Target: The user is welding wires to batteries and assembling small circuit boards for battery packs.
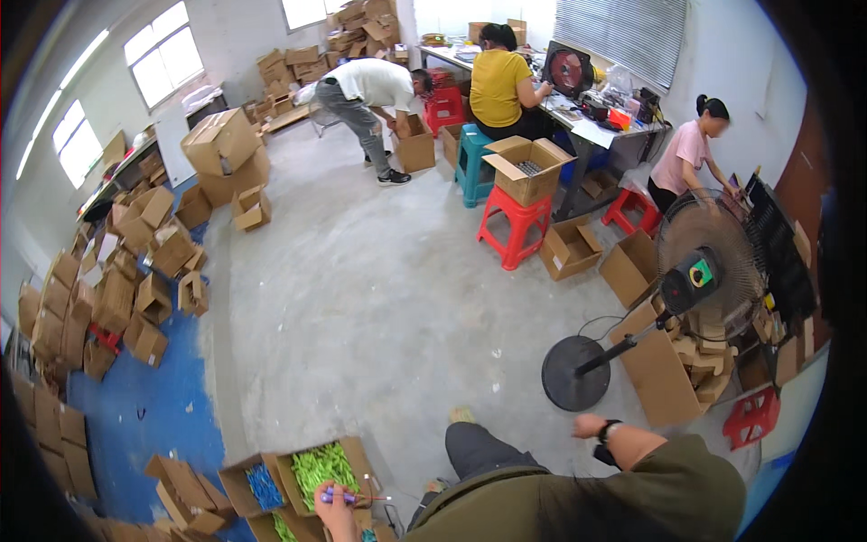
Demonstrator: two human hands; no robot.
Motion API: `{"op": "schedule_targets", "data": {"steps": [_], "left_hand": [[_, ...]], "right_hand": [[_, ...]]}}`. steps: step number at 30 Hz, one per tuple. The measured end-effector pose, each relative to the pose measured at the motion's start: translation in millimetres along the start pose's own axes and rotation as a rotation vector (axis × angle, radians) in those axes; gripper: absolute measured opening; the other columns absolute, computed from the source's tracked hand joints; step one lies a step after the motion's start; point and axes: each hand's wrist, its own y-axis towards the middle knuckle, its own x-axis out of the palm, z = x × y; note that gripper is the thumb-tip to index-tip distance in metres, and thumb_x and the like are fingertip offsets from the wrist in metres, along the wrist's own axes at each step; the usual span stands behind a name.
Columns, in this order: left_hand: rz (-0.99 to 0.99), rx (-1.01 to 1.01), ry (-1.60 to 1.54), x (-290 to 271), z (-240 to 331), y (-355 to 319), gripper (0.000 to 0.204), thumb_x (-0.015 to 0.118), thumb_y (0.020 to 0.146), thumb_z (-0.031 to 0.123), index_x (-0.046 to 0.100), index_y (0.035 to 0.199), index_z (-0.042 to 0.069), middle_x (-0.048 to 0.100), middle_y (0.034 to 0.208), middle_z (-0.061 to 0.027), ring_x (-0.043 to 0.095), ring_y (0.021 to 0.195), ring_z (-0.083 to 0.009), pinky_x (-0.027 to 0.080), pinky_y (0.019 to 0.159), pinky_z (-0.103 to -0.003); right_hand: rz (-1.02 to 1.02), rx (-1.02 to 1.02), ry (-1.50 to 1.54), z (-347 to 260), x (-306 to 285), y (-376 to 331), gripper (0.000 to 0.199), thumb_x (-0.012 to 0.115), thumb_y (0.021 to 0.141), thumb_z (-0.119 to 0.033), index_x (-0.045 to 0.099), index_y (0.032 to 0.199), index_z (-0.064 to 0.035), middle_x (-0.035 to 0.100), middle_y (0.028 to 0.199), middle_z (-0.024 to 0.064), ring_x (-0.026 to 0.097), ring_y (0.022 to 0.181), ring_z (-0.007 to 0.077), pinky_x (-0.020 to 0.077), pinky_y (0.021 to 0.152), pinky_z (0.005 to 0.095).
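One purple-handled tool [336,496], bottom centre-left | left hand [335,518]: fingers clamped round it, near green pieces [322,465] | right hand [589,425], lower right: fingers, cannot tell

The left hand [336,518] partly hides the purple-handled tool [340,496].

Left hand [336,512]: carton of green pieces [363,465] right in front, carton of blue pieces [233,492] off to its left. Walls stand up, so way in is over the rims, from above. Purple-handled tool [338,496] in that hand pokes right, shaft needs room. Dark trouser leg [479,450] sits between the hands. Right hand [590,425]: fan base [578,379] just ahead, pole slanting up-right, big carton [657,384] beyond. Grey floor [388,325] mid-room is open up to the red stool [517,226].
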Motion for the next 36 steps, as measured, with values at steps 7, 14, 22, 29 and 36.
{"op": "schedule_targets", "data": {"steps": [7,14,22,29,36], "left_hand": [[0.015,0.012,0.080,163.9,58.9,184.9,0.017,0.051,0.083,0.005,0.045,0.098,0.004,0.052,0.077,-0.0080,0.052,0.063,-0.0155,0.047,0.051,-0.029],[0.069,-0.106,0.095,306.5,104.0,320.8,0.020,0.047,0.082,0.004,0.042,0.102,0.006,0.051,0.075,-0.0087,0.052,0.062,-0.0167,0.047,0.050,-0.030],[0.162,-0.147,0.129,435.4,151.7,529.5,0.016,0.047,0.083,0.006,0.043,0.099,0.006,0.050,0.074,-0.0068,0.051,0.061,-0.0145,0.046,0.049,-0.027],[-0.058,-0.121,0.167,608.5,213.7,757.4,0.016,0.050,0.081,0.004,0.044,0.096,0.005,0.050,0.072,-0.0069,0.052,0.058,-0.0155,0.046,0.048,-0.029],[-0.197,0.003,0.367,824.4,288.5,914.2,0.018,0.049,0.082,0.003,0.045,0.100,0.003,0.050,0.075,-0.0066,0.052,0.063,-0.0142,0.047,0.051,-0.027]], "right_hand": [[-0.410,0.353,0.261,58.4,-74.4,40.5,0.036,0.057,0.072,-0.037,0.064,0.079,-0.0023,0.063,0.077,0.0134,0.059,0.075,0.0283,0.0462,0.069,0.0402],[0.496,-0.111,0.468,-63.4,-423.2,271.7,0.028,0.053,0.077,-0.028,0.056,0.076,0.0001,0.058,0.075,0.0208,0.055,0.072,0.0381,0.0435,0.064,0.0440],[0.616,-0.354,0.572,-137.5,-687.1,433.6,0.022,0.054,0.078,-0.023,0.053,0.085,-0.0017,0.057,0.078,0.0192,0.054,0.072,0.0365,0.0433,0.063,0.0402],[0.094,0.313,0.469,-37.0,-585.2,528.1,0.038,0.059,0.068,-0.033,0.062,0.089,-0.0025,0.059,0.092,0.0203,0.056,0.087,0.0356,0.0453,0.075,0.0420],[0.031,0.534,0.826,-28.5,-619.7,599.2,0.043,0.061,0.070,-0.034,0.060,0.091,0.0032,0.063,0.081,0.0162,0.060,0.080,0.0287,0.0463,0.072,0.0372]]}}
